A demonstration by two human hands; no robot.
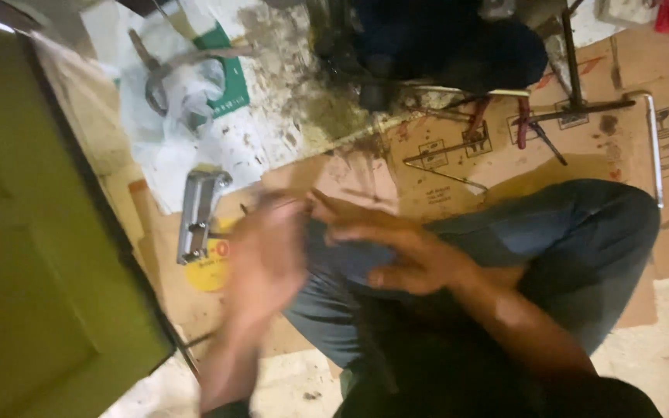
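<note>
Both our hands, left hand and right hand, blur together over the knee.
Fingers spread, holding nothing we can tell; metal bracket lies at ten o'clock on cardboard.

flattened brown cardboard box on floor | round yellow label beside knee | green-white wrapper top

My left hand is blurred, fingers spread, close beside my right hand above my bent knee in jeans. A metal bracket lies on the cardboard just left of them.
</note>
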